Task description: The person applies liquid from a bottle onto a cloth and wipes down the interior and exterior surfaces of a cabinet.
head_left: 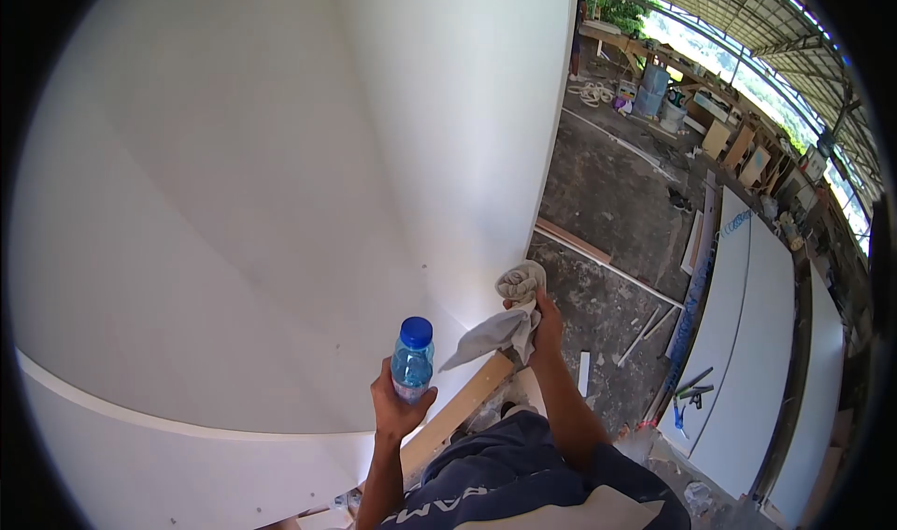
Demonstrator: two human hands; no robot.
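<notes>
My left hand (396, 410) is wrapped round a clear plastic bottle (412, 366) with a blue cap, held upright at the lower middle. Blue-tinted liquid shows inside the bottle. To the right, my right hand (548, 329) grips a bunched, off-white cloth (520, 285), one part of which hangs down to the left in a point. Both hands are in front of a large white panel structure (280, 203) with an inner corner between its faces. The cloth is close to the panel's right part; whether it touches cannot be told.
Long white boards (738, 343) lie at the right, with green and blue tools (693, 392) on one. Wooden strips (575, 240) cross the dark concrete floor (598, 179). A cluttered workbench (691, 79) with buckets stands at the back right. A wooden beam (458, 408) lies below my hands.
</notes>
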